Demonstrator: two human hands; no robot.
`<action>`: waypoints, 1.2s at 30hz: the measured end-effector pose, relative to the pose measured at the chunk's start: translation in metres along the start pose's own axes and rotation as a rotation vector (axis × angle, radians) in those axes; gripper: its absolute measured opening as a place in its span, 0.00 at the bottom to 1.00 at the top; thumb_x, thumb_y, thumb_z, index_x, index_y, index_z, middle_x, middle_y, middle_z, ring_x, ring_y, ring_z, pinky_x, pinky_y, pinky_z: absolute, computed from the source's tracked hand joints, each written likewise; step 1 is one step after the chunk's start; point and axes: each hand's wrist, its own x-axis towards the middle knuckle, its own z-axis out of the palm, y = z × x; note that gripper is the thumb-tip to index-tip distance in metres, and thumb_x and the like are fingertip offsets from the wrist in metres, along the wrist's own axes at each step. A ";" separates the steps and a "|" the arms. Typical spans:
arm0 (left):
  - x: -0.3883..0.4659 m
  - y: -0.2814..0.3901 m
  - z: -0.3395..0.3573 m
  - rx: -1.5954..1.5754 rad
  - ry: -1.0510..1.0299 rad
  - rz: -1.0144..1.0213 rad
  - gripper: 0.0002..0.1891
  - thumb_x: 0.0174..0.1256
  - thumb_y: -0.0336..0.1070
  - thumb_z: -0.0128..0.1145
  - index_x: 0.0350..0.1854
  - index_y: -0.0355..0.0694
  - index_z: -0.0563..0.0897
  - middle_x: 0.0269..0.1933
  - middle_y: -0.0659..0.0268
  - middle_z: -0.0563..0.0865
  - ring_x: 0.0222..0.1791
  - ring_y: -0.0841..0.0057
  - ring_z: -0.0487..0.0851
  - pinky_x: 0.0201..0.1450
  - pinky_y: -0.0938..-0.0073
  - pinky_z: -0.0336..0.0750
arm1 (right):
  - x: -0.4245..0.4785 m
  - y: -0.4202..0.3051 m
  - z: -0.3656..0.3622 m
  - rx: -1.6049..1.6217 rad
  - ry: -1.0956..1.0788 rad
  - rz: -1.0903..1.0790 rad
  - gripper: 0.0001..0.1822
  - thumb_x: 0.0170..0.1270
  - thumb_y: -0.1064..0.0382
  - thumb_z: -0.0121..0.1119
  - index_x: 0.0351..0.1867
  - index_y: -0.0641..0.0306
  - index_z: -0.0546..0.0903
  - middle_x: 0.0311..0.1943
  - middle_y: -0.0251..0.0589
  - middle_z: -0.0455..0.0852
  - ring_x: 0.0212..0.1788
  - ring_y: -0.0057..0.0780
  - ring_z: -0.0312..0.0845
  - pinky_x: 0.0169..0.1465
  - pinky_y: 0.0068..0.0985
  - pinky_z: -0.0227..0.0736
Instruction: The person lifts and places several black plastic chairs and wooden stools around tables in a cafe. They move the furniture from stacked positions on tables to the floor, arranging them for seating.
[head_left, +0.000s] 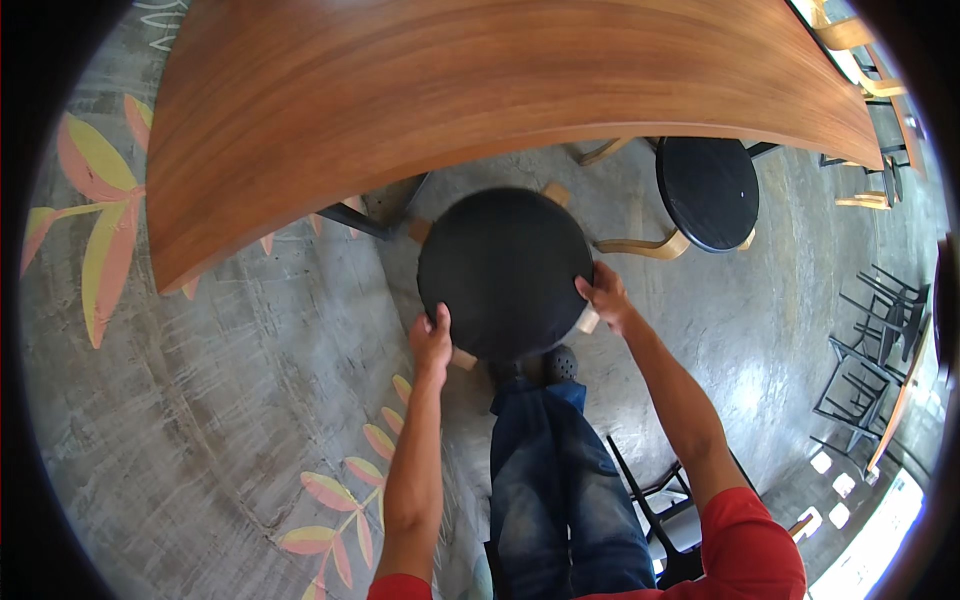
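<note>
A round stool with a black seat and light bentwood legs is in front of my legs, its seat facing up towards me. On the near left rim, my left hand grips the seat with the thumb on top. My right hand holds the right rim the same way, close to one of the wooden legs. Whether the stool's feet touch the floor is hidden beneath the seat.
A wooden tabletop spans the far side, with a black metal leg below. Another black-seated stool stands partly under its right edge. A black chair is behind me at right; black chairs stand farther right. Painted leaves mark the left wall.
</note>
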 end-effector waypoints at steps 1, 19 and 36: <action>0.012 0.016 0.004 0.063 0.004 0.024 0.24 0.65 0.53 0.56 0.38 0.30 0.79 0.34 0.58 0.84 0.37 0.76 0.79 0.41 0.74 0.71 | 0.011 -0.003 -0.003 0.004 0.022 -0.016 0.22 0.61 0.62 0.63 0.52 0.72 0.73 0.43 0.39 0.82 0.45 0.24 0.75 0.52 0.23 0.69; -0.078 0.107 -0.072 -0.328 -0.253 -0.021 0.17 0.70 0.45 0.53 0.50 0.37 0.79 0.44 0.66 0.85 0.44 0.80 0.83 0.42 0.83 0.74 | -0.122 -0.016 -0.001 -0.798 0.134 -0.158 0.30 0.60 0.46 0.58 0.59 0.56 0.66 0.49 0.48 0.79 0.54 0.49 0.73 0.57 0.41 0.67; -0.387 0.332 -0.064 -0.058 -0.957 0.741 0.12 0.65 0.31 0.57 0.48 0.33 0.79 0.42 0.59 0.86 0.42 0.76 0.84 0.46 0.77 0.77 | -0.462 -0.220 -0.046 -0.217 0.198 -0.612 0.12 0.58 0.67 0.64 0.44 0.65 0.80 0.32 0.40 0.87 0.34 0.25 0.84 0.38 0.21 0.78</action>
